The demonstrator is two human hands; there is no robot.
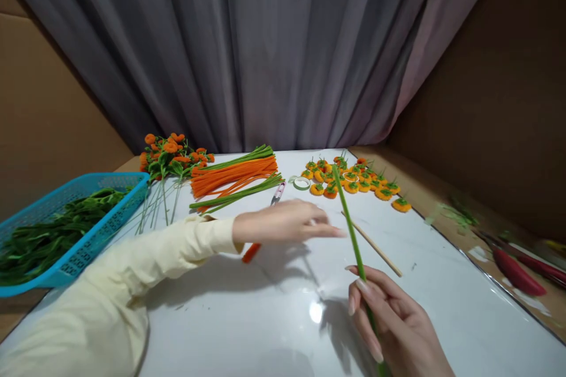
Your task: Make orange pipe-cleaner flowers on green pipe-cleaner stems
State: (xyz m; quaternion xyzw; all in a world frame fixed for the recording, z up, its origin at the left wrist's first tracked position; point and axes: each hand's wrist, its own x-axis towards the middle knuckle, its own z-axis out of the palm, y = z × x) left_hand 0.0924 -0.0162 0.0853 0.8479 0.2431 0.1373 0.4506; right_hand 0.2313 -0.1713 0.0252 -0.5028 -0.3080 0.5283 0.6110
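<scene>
Head view: one right hand (393, 312), thumb and fingers closed in a pinch on one green stem (351, 227), fuzzy, single, held slanting, its upper end rising beyond the fingertips and its lower end passing down below the palm. One left hand (285, 222), blurred, in a cream sleeve (177, 253), stretched across toward the stem, its fingers apart with nothing seen between them; whether a fingertip touches the stem, cannot tell. Under and behind the left hand: one patterned pen-like tool (278, 193), its upper end showing beyond the hand; one orange piece (252, 253), showing on the near side of the wrist. Just beyond the left hand: one pale tape roll (302, 184), lying flat. Beyond the right hand: one wooden stick (378, 249), lying aslant; farther off, yellow and orange flower heads (401, 205) with green tops, in a group. Beyond the left forearm: orange fuzzy stems (232, 174), heaped, with green bundles (241, 193) along both sides; a bunch of orange flowers (170, 147) on thin stalks. Left of the left forearm: one blue basket (132, 188), perforated, holding green leaves (62, 235). Right of the right hand: one red-handled tool (517, 274), beside the white counter (230, 324).
</scene>
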